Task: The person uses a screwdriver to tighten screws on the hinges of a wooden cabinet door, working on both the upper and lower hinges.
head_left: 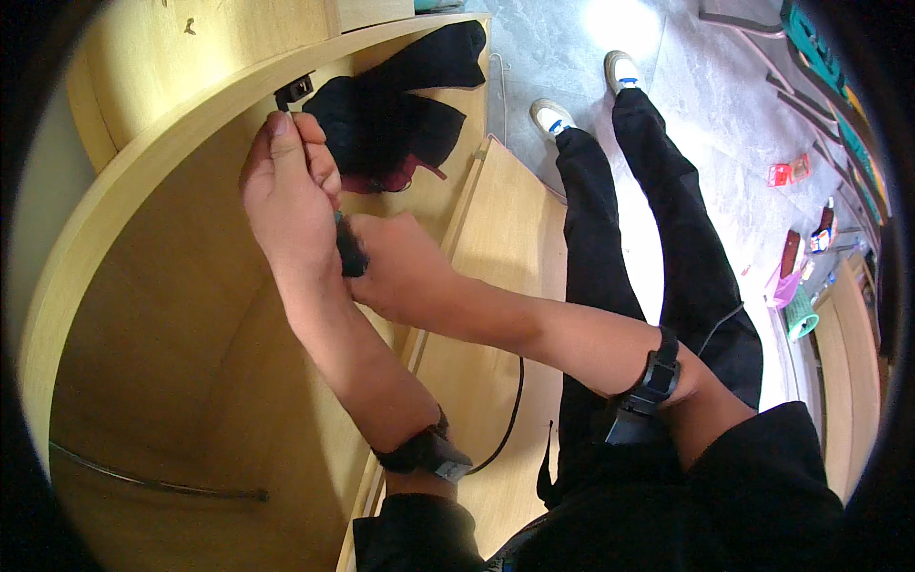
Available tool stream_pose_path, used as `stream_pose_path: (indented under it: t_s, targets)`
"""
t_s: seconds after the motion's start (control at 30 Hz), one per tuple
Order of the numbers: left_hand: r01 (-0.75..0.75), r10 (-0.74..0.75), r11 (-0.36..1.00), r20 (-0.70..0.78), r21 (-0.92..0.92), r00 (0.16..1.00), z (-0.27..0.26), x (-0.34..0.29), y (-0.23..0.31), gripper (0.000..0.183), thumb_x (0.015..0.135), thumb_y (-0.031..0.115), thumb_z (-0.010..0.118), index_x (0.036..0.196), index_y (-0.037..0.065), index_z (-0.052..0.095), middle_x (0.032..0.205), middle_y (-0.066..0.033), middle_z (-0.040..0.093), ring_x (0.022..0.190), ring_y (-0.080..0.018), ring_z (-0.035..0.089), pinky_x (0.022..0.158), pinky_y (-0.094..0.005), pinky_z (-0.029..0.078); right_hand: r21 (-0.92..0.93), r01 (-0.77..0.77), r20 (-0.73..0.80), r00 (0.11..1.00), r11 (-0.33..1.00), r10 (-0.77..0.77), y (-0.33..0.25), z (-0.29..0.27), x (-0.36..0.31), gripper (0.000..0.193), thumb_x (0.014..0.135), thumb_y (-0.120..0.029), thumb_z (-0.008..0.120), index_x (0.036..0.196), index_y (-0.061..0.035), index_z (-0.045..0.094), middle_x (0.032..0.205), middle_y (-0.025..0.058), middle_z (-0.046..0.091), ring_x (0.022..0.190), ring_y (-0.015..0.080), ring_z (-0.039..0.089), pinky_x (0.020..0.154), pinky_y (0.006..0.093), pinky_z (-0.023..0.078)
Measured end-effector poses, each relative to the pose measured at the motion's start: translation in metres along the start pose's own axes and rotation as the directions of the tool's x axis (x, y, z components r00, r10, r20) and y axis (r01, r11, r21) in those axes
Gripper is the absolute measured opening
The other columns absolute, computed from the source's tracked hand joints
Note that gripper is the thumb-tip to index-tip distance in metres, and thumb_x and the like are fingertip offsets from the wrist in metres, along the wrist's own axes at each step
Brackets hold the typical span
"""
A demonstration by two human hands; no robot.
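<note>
wood cabinet (172, 286), grey floor (553, 48) | your right grip (393, 262) is wrapped round a dark handle (351, 248) | left grip (289, 181) pinched near black fitting (299, 89), can't tell on what

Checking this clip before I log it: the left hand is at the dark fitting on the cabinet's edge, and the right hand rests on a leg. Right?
The right hand isn't resting there: the head view shows it by the left wrist, closed around a dark object. The left hand is indeed at the dark fitting on the cabinet's edge.
</note>
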State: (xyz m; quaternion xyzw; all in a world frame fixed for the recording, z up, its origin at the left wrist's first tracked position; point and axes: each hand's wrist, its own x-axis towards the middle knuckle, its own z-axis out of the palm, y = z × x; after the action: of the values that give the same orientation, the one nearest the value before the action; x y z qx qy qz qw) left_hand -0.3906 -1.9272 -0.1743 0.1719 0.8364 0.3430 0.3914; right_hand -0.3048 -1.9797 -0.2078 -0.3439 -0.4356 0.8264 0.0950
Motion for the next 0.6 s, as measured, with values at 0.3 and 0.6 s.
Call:
stream_pose_path:
  t_s: [0.3,0.6]
  targets:
    - [0.203,-0.134,0.966,0.359,-0.162,0.924,-0.026,0.016,0.004,0.026,0.096,0.023,0.041,0.08,0.006,0.052,0.052,0.0052,0.034,0.044,-0.0043,0.026,0.042,-0.0201,0.019,0.344,0.08,0.127,0.983,0.936,-0.131,0.025,0.019,0.007,0.034,0.074,-0.014,0.066,0.096,-0.0002,0.043,0.081,0.0202,0.057,0.076,0.0373,0.056,0.069,0.0402,0.044]
    - [0.187,-0.183,0.982,0.093,-0.036,0.979,-0.015,0.011,0.007,0.026,0.097,0.023,0.04,0.082,0.005,0.051,0.053,0.0047,0.034,0.045,-0.0042,0.025,0.042,-0.0202,0.019,0.112,0.084,0.0,0.996,0.99,-0.085,0.016,0.017,0.004,0.036,0.074,-0.015,0.065,0.094,0.0008,0.04,0.079,0.0194,0.056,0.075,0.0362,0.055,0.066,0.0418,0.042]
